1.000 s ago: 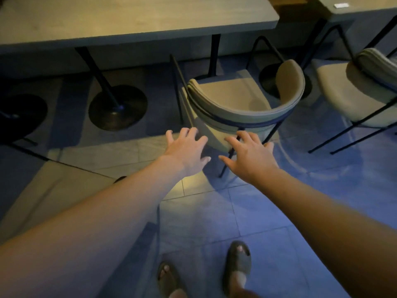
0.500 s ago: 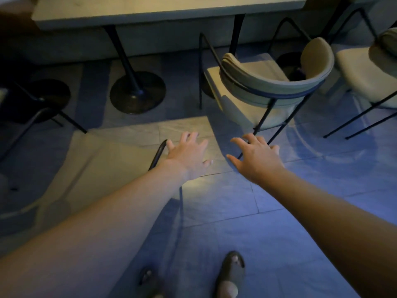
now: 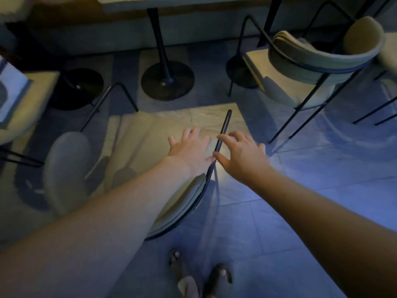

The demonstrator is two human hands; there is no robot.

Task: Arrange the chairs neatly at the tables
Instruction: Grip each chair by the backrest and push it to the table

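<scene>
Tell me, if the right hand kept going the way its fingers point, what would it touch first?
Probably the black metal arm rail of the near chair; the right hand looks almost on it, though depth is unclear.

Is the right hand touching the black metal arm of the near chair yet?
Cannot tell. In the head view the right hand is spread open with its fingertips overlapping the black metal arm of the near chair, but from above, contact and hovering look alike.

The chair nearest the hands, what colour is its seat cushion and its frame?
The nearest chair has a cream or beige cushion and a thin black metal frame, seen in the dim head view.
</scene>
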